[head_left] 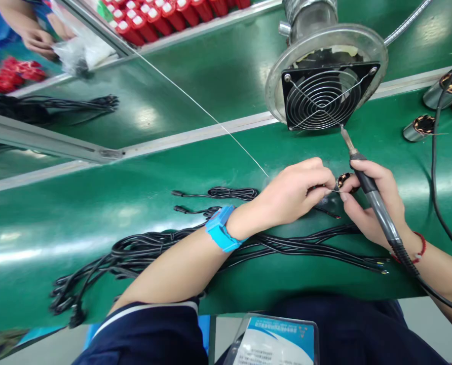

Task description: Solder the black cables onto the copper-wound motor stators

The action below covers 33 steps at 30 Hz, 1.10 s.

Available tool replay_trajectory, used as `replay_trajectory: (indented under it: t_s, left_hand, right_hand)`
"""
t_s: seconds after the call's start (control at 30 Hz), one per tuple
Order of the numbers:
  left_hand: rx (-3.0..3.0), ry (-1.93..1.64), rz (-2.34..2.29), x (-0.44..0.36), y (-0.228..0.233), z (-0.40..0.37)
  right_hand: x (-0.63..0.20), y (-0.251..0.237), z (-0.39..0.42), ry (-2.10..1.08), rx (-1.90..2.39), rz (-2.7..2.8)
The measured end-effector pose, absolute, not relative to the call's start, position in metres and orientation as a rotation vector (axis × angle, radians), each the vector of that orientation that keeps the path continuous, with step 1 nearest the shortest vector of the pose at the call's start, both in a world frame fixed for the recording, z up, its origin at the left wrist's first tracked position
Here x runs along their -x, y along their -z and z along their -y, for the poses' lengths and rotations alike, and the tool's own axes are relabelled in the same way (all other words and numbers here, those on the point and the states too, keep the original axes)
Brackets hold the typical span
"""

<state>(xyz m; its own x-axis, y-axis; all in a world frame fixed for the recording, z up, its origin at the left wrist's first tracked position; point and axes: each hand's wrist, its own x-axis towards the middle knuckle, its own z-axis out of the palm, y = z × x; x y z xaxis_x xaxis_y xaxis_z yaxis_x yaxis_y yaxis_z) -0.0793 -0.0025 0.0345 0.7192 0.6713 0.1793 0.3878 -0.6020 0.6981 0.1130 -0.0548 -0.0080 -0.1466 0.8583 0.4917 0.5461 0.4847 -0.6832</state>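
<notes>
One badge card (273, 338) bottom centre | left hand (294, 195) pinched on one small coil part (343, 180) | right hand (374, 203) closed around one soldering iron (374, 200) | one cable bundle (195, 246) laid centre.

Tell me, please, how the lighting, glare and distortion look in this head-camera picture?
In the head view, bright overhead light leaves white glare streaks on the green conveyor belt; the wide lens bends the aluminium rail and tilts the scene; the left hand, right hand and soldering iron are sharp, the red parts at the far edge softer.

Green table (97, 213); black cables (165, 243); blue wristband (221, 229); red bracelet (420, 251); black fan grille (325, 96) (concentric rings).
</notes>
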Motion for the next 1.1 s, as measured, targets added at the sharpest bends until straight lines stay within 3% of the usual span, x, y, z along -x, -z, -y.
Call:
replay_trajectory:
  t_s: [0.23, 0.4, 0.67, 1.1]
  left_hand:
    - [-2.487, -0.631, -0.759, 0.074, -0.022, 0.007]
    - [-2.348, -0.723, -0.840, 0.069, -0.015, 0.010]
    - [-2.142, -0.591, -1.004, 0.064, -0.013, 0.011]
    - [-1.918, -0.655, -1.058, 0.064, -0.015, 0.009]
  right_hand:
    - [-0.111, 0.005, 0.054, -0.512, 1.167, 1.772]
    - [-0.120, 0.004, 0.050, -0.604, 1.189, 1.808]
    - [-0.148, 0.008, 0.044, -0.674, 1.150, 2.108]
    - [-0.117, 0.003, 0.040, -0.274, 1.303, 2.110]
